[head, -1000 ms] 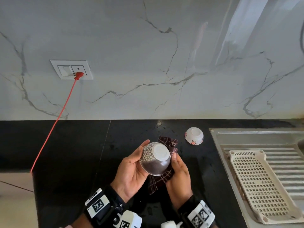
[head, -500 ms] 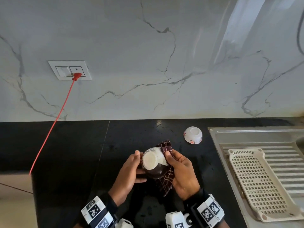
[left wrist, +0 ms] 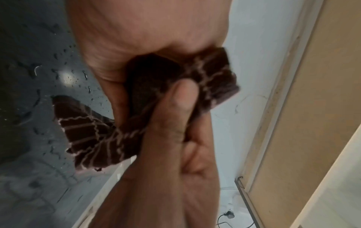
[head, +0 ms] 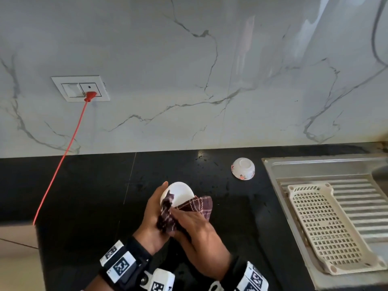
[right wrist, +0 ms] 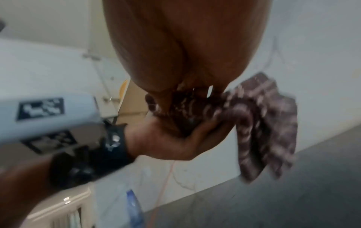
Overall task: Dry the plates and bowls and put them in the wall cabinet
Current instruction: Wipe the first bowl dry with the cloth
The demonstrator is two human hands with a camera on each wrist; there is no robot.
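Over the black counter [head: 84, 196] my left hand [head: 155, 208] grips a small bowl [head: 180, 193] from the left, and a white face of the bowl shows. My right hand [head: 190, 223] grips a dark checked cloth [head: 197, 205] and presses it against the bowl's near side. In the left wrist view the right thumb [left wrist: 183, 92] pins the cloth [left wrist: 213, 74] against my left palm. In the blurred right wrist view the cloth [right wrist: 267, 123] hangs to the right of the speckled bowl [right wrist: 187, 108]. A second, white flowered bowl [head: 243, 169] lies upside down on the counter, further back and to the right.
A steel sink drainboard [head: 315, 169] fills the right side, with a cream perforated plastic tray [head: 327, 232] lying on it. A red cable [head: 63, 156] runs from the wall socket [head: 80, 88] down across the counter's left end. Water drops spot the counter.
The bowl has turned from its foot facing me to a wide white face. My right hand has come over it with the cloth bunched against it.
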